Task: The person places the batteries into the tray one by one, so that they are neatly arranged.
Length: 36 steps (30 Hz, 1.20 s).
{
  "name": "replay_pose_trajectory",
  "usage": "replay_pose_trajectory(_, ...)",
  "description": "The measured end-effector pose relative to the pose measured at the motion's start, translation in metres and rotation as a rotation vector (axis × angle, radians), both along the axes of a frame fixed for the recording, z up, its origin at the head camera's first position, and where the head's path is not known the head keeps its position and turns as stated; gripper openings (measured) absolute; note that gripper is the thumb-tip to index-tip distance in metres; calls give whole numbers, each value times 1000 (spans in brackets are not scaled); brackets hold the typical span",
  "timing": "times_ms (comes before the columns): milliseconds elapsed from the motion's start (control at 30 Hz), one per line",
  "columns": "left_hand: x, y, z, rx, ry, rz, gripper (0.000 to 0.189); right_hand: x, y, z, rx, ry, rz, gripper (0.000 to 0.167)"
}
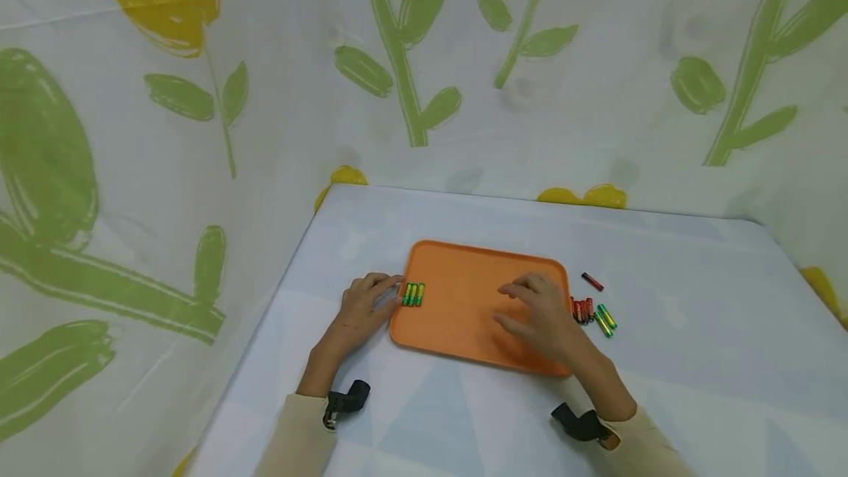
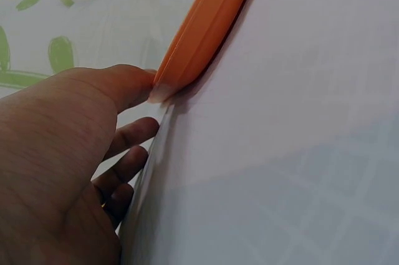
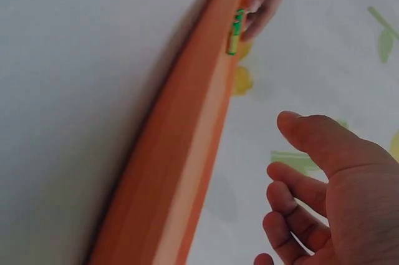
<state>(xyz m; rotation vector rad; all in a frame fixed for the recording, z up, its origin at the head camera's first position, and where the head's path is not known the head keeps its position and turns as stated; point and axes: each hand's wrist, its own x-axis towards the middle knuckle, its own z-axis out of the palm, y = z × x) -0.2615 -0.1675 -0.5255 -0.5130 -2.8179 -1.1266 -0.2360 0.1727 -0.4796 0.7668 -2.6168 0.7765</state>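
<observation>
Green-and-yellow batteries [image 1: 414, 294], three abreast, lie just beside the thumb of your left hand [image 1: 361, 309], on the orange tray [image 1: 457, 263]; that hand's fingers, loosely bent and grasping nothing, touch the rim, probably to steady it; your right hand [image 1: 539, 315] hangs over the tray, thumb and fingers well parted, empty; to its right, red batteries [image 1: 584, 311] and two green ones [image 1: 603, 324] lie, seemingly placed within reach.
</observation>
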Motion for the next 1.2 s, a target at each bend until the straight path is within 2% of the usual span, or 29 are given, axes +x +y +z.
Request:
replay_pose_trajectory(167,0,-2,1,-2,-14,-9,43,11,34,-3,37,45,1,41)
replay_pose_trajectory(400,2,-2,2,-6,-9,-3,42,23,79,-2,-14,84,-28,43)
replay_pose_trajectory(567,6,-3,2,10,-15,18,42,26,107,-6,35,23,-104,43)
replay_pose_trajectory(767,5,5,7,52,-11,-9,42,28,134,-3,85,-30,-183,43)
replay_pose_trajectory(900,5,7,10,41,-15,-2,42,26,141,0,113,-57,-167,45)
replay_pose_trajectory(1100,5,5,7,22,-27,4,43,20,151,3,152,-215,-131,45)
replay_pose_trajectory(1200,7,4,6,15,-25,7,43,18,156,1,169,-246,-110,48)
